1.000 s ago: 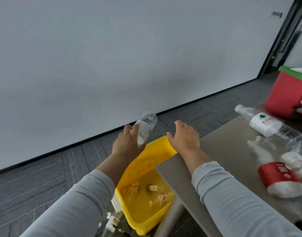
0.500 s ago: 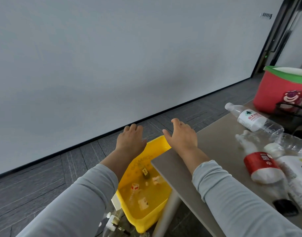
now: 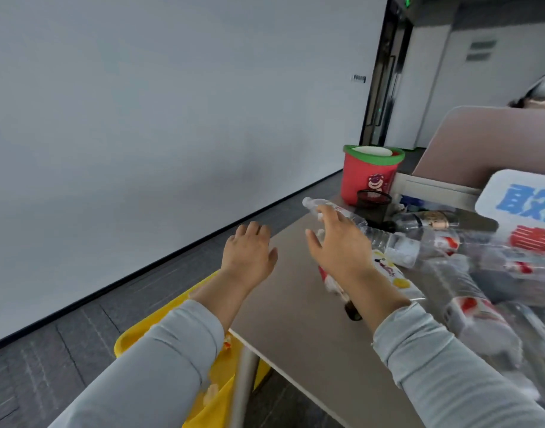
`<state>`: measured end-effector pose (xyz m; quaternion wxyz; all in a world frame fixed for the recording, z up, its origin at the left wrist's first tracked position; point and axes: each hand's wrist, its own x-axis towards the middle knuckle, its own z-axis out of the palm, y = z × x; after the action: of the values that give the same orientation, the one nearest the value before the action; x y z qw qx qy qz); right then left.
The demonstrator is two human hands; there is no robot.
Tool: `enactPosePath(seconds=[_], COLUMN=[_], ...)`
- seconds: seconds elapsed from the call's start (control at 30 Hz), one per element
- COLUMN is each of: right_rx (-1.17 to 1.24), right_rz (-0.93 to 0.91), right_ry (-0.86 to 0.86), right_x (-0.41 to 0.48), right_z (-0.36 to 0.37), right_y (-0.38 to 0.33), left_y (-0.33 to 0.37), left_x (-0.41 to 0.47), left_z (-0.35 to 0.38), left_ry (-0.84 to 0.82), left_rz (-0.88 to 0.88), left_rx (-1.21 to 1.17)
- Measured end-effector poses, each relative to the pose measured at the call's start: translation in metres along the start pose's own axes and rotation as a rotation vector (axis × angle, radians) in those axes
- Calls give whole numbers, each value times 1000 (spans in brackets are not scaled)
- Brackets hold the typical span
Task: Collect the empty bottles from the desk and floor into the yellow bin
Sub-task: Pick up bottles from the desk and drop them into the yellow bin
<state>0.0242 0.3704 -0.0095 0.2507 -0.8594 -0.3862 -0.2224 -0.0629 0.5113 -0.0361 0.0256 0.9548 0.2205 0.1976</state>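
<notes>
As the head view shows, the right hand (image 3: 339, 242) hovers with fingers spread just over a clear bottle (image 3: 359, 223) lying on the desk (image 3: 296, 307), not closed on it. The left hand (image 3: 249, 251) is relaxed and empty by the desk's corner, with the yellow bin (image 3: 160, 322) on the floor beneath its forearm. Being thin, empty plastic, the bottle is probably light, crushable and prone to rolling, so a gentle wrap around its middle seems best
</notes>
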Motion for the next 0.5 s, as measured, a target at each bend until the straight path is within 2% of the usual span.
enactPosePath(seconds=[0.17,0.37,0.5], right_rx=[-83,-148,-159], right_rz=[107,176,208], right_ry=[-4,5,-28], right_x=[-25,-56,-69], right_z=[-39,-67,-74], right_y=[49,84,95], left_y=[59,118,135], left_x=[-3,-9,-11], left_z=[1,6,14], left_ry=[-9,-203,-363], left_rz=[85,244,162], left_rx=[-62,-66,-85])
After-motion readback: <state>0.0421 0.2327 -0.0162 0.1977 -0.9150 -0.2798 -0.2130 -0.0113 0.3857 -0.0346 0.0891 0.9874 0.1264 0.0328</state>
